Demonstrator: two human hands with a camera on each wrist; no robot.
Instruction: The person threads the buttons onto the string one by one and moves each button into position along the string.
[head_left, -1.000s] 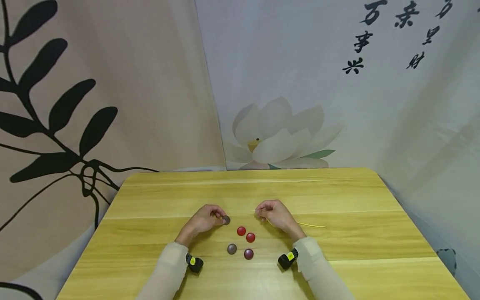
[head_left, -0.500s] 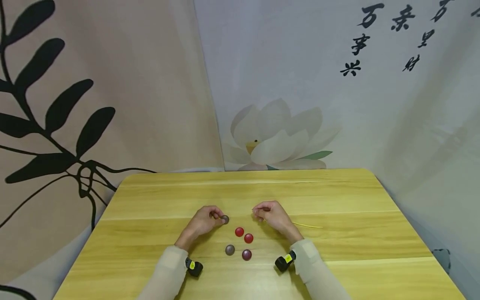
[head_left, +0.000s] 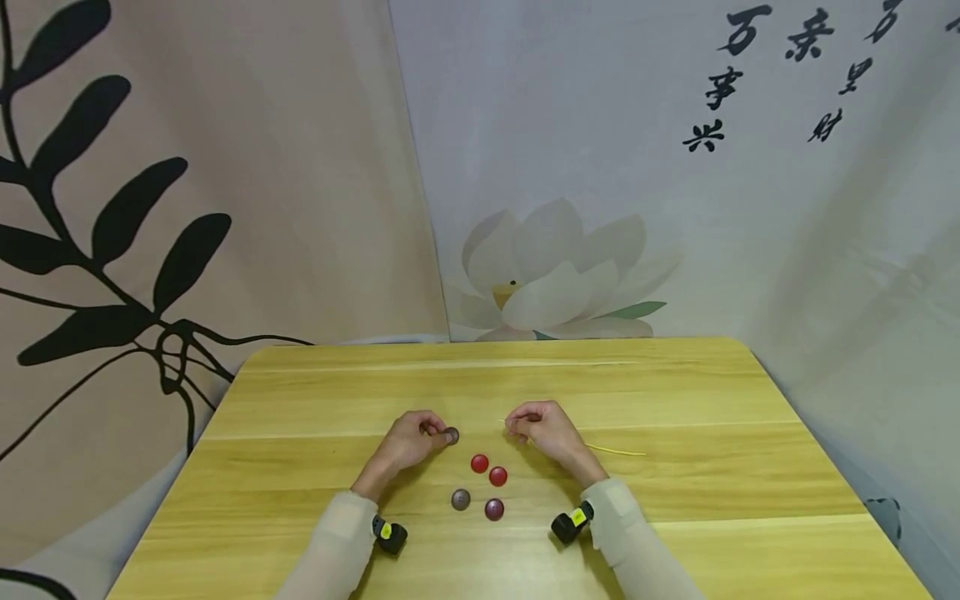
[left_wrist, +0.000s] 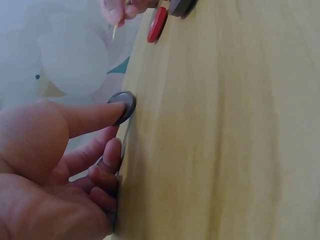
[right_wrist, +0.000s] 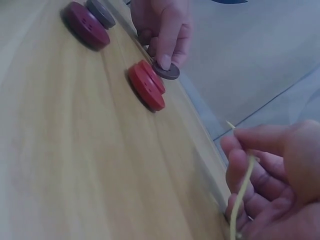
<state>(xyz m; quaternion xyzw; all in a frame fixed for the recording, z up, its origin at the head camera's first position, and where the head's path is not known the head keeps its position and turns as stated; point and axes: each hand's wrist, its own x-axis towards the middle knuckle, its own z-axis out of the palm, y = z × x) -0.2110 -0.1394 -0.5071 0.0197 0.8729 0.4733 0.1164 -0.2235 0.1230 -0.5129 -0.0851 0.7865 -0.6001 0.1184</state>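
Note:
My left hand (head_left: 411, 439) pinches a dark grey-brown button (left_wrist: 125, 107) between thumb and fingers, just above the wooden table. Across from it, my right hand (head_left: 546, 427) holds a thin yellow cord (right_wrist: 242, 192) near one end. A short tip of that cord sticks out past the thumb, pointing toward the left hand, while the rest trails behind the wrist onto the table. Between the hands lie two red buttons (head_left: 489, 469). Closer to the body are a grey-brown button (head_left: 461, 499) and a dark maroon button (head_left: 494, 509). The held button and cord tip are apart.
The wooden table (head_left: 675, 400) has its far edge beyond the hands. Behind it hangs a curtain (head_left: 585, 167) printed with a flower, leaves and characters. A black wrist camera (head_left: 390, 534) sits on the left wrist and another black camera (head_left: 572, 523) on the right.
Both hands keep their holds on the button and the cord. The right hand has come slightly toward the left, and more of the cord tip shows. The whole view has shifted a little.

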